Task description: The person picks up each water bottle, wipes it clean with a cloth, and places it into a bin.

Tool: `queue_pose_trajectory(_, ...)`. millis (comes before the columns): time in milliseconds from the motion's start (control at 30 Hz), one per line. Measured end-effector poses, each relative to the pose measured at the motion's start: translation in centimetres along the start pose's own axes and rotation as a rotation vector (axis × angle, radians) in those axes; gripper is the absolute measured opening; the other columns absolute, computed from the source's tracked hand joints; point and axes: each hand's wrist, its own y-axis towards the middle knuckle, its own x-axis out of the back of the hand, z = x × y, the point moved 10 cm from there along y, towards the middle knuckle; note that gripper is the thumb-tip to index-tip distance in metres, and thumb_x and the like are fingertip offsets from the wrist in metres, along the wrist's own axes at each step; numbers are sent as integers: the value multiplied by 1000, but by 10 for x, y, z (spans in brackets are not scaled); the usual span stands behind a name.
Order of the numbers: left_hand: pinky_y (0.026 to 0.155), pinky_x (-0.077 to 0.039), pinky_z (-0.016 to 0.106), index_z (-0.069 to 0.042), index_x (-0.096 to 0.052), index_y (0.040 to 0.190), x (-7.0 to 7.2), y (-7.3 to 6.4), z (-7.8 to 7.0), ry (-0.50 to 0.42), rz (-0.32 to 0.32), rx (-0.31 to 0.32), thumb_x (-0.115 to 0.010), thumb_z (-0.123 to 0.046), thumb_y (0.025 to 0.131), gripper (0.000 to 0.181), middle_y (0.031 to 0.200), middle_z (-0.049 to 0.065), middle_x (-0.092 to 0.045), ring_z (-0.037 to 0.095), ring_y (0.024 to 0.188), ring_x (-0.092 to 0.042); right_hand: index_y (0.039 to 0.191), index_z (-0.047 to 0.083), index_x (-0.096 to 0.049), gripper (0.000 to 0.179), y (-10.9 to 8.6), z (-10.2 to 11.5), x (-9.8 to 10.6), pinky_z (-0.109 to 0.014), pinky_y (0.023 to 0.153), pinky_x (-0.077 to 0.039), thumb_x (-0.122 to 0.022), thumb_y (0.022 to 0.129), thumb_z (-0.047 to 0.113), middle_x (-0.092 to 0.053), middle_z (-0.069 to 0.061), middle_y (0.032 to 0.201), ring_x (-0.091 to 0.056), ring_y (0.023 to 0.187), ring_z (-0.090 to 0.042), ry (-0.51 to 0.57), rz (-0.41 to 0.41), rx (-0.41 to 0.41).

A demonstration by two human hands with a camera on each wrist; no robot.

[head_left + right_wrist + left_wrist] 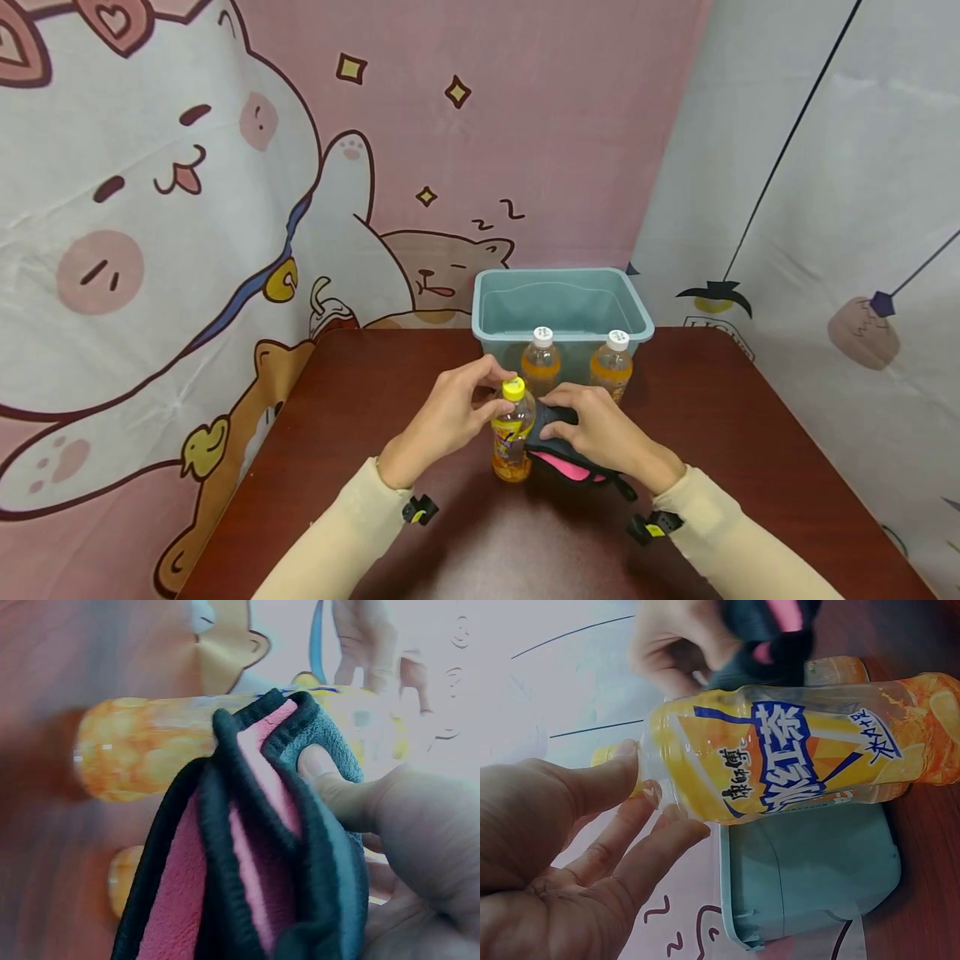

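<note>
I see left hand [448,410] pinching a smooth, clear plastic bottle [512,446] at its neck; right hand [602,427], fingers curled, grips plush folded cloth [564,465].

Head view: bright, evenly lit, mostly sharp, stretched toward the outer edges.
Desk [517,537]: pale glare at the near middle, soft shadows below both sleeves [341,533].
Bottle [802,746]: crisply printed in the left wrist view, smeared in the right.
Right hand [681,631]: blurred in the left wrist view.
Cloth [247,870]: fairly clear in the right wrist view.
Left hand [375,645]: hazy, washed out there.
</note>
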Motion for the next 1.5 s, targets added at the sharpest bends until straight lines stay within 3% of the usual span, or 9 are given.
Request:
queue_pose_trajectory(367, 106, -71, 35, -10, -71, 127, -1, 1, 2, 7, 4, 1, -92, -10, 99, 35, 135, 6, -83, 20, 118, -84, 133, 4, -86, 42, 12, 29, 31, -24, 74, -63, -98, 95, 17, -85, -5, 119, -74, 91, -11, 53, -112, 57)
queue_pose_trajectory(833, 105, -71, 36, -10, -71, 127, -1, 1, 2, 11, 0, -5, -93, -9, 98, 36, 135, 6, -83, 20, 118, -84, 133, 4, -86, 42, 15, 30, 29, -26, 80, -67, -98, 95, 15, -84, -7, 123, -78, 98, -16, 41, -98, 32)
queue_pose_trajectory(1500, 106, -71, 40, -9, -70, 127, -2, -1, -1, 1, 10, -6, -93, -9, 99, 36, 136, 8, -83, 22, 118, -84, 129, 5, -88, 41, 3, 15, 22, -24, 82, -69, -100, 92, 17, -87, -6, 122, -82, 100, -16, 26, -72, 1)
